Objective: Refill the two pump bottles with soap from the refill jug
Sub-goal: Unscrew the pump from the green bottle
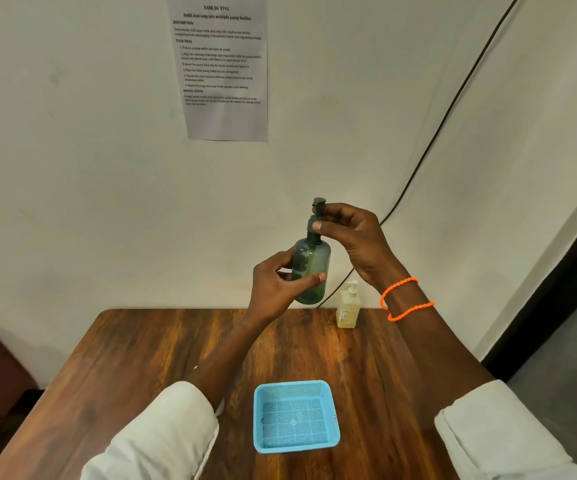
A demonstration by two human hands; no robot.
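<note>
A dark green translucent pump bottle (314,268) is held upright in the air above the far edge of the table. My left hand (276,289) wraps its body from the left. My right hand (349,237) pinches its dark pump head (316,216) at the neck from the right. A small clear bottle of yellowish soap with a white pump (348,306) stands on the table by the wall, just right of the held bottle. No refill jug is in view.
A light blue mesh basket (295,386) sits on the wooden table (141,368) near me, with nothing in it. A black cable (453,105) runs down the wall behind the bottles. A printed sheet (223,67) hangs on the wall.
</note>
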